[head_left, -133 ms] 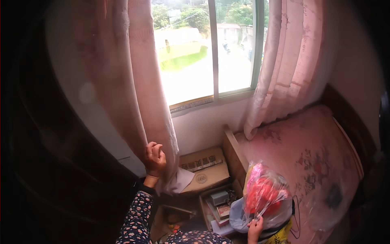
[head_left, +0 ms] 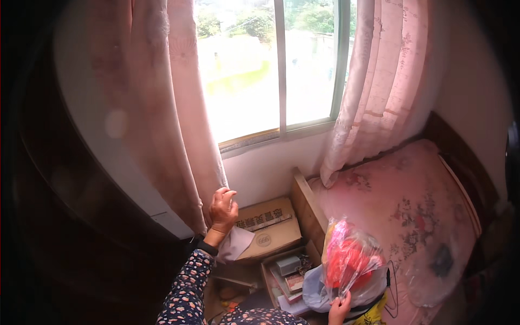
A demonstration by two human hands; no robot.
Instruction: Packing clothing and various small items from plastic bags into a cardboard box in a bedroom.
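Observation:
My left hand is at the free edge of the left pink curtain, its fingers curled on the fabric; the curtain's lower corner hangs out below the wrist. My right hand, low on the right, is closed on the gathered neck of a clear plastic bag. Red and pink stuff shows through the bag; its exact kind I cannot make out. Beside the bag lie a pale bluish plastic bag and a yellow bag, partly hidden.
A cardboard box stands below the window. Closer to me, an open box holds books and small items. To the right is a bed with a pink floral cover, a wire hanger at its near side. A right curtain hangs behind.
My left hand has moved right to the curtain's edge, and its fingers have curled onto the fabric. My right hand still grips the clear bag. The view has shifted slightly.

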